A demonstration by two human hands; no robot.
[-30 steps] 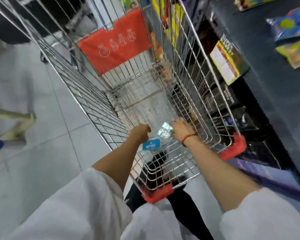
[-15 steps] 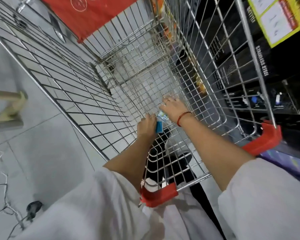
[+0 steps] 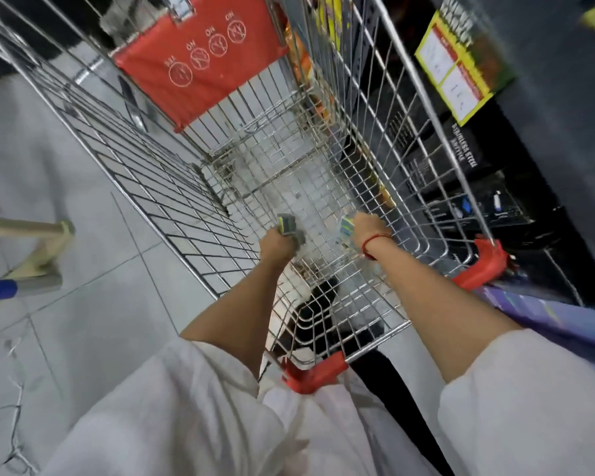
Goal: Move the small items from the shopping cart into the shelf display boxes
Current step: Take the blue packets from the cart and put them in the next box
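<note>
1. Head view: my left hand [image 3: 278, 243] is down inside the shopping cart [image 3: 409, 139], fingers closed round a small packet [image 3: 287, 225] with a yellow-green edge that sticks up above the knuckles.
2. My right hand [image 3: 366, 228], a red string bracelet [image 3: 375, 240] on its wrist, is also low in the basket, curled round a second small packet [image 3: 346, 230] in pale blue and yellow. The motion blur keeps me from reading either label.
3. Both hands sit near the wire floor of the cart, apart from each other, the left one nearer the left wall.
4. Loose white sleeves [image 3: 172, 407] cover my upper arms; the forearms are bare.
5. A red corner bumper [image 3: 315, 374] sits on the near rim, another red bumper [image 3: 485, 266] on the right corner.
6. At the far end a red flap [image 3: 200, 56] with white circular symbols hangs on the wire.
7. To the right of the cart stands a dark shelf [image 3: 547, 115], carrying black boxes [image 3: 461, 173] and a yellow-and-red sign [image 3: 457, 63].
8. Grey floor tiles [image 3: 83, 269] lie to the left.
</note>
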